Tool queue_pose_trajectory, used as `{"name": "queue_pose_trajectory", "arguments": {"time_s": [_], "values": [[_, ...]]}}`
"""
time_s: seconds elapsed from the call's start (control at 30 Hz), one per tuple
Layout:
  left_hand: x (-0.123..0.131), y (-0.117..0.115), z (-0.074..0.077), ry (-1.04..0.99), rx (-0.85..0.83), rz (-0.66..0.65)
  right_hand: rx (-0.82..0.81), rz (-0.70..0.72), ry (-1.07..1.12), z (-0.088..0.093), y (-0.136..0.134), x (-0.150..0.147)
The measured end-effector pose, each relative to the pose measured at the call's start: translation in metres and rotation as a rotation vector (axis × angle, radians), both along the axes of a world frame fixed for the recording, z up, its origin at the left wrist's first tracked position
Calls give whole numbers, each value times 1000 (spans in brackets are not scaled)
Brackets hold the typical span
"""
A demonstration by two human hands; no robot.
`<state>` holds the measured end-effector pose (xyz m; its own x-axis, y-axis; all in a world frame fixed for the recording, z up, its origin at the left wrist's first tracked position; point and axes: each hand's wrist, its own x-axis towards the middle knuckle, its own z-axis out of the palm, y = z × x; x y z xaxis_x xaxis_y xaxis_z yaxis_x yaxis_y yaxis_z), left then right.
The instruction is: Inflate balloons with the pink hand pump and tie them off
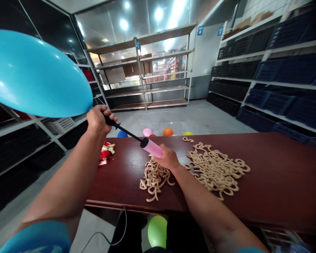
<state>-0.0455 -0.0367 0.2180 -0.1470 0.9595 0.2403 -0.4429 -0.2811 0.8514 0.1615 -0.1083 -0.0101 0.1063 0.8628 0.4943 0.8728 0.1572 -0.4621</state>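
A large inflated blue balloon [39, 75] fills the upper left, its narrow end at my left hand [98, 119]. My left hand is closed around the black end of a hand balloon pump, next to the balloon's neck; the neck itself is mostly hidden by the fingers. The pump's black rod stretches out of its pink barrel [152, 147]. My right hand [167, 157] is wrapped around the lower end of that barrel, above a small pile of beige curled strips [155, 175] on the dark red table [279, 175].
A larger heap of beige curled strips [216, 170] lies to the right. Uninflated balloons [107, 153] lie at the table's left. Beyond the far edge are several inflated balloons, one orange [168, 131]. A green balloon [157, 232] is below the table, near a cable [105, 237]. Shelves surround the room.
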Motion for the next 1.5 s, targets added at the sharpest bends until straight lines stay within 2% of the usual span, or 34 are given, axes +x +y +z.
{"name": "queue_pose_trajectory", "arguments": {"time_s": [0.1,0.3,0.4,0.5,0.57,0.77,0.83,0.87,0.9,0.97,1.1,1.2,1.3,1.4,1.5], "values": [[12,6,-22,-15,-39,14,-26,-8,-33,-2,-1,0],[62,1,-88,-56,-216,-95,-51,-27,-78,-3,-3,2],[76,-5,-105,-66,-208,-129,-35,-21,-81,-2,-4,3],[71,-5,-105,-75,-200,-132,-15,-9,-75,-1,-4,3],[59,-3,-93,-69,-193,-117,4,8,-68,1,-3,3],[5,2,-26,-24,-78,-41,56,50,-20,2,-1,4],[-5,3,-10,-13,-51,-27,57,48,-8,1,0,5],[-7,3,-7,-11,-45,-18,52,42,-7,0,0,5],[-8,4,-7,-12,-44,-8,44,34,-11,0,0,5],[-2,6,-17,-23,-58,13,25,17,-29,-2,-1,6],[26,6,-60,-64,-144,0,-18,0,-82,-4,-3,8],[50,-1,-94,-89,-196,-77,-54,-9,-107,-3,-4,7],[66,-7,-116,-107,-223,-93,-78,-19,-112,-2,-5,4],[68,-10,-119,-117,-216,-104,-58,-8,-105,-2,-5,3],[55,-9,-100,-96,-205,-103,-21,29,-77,1,-6,2]]}}
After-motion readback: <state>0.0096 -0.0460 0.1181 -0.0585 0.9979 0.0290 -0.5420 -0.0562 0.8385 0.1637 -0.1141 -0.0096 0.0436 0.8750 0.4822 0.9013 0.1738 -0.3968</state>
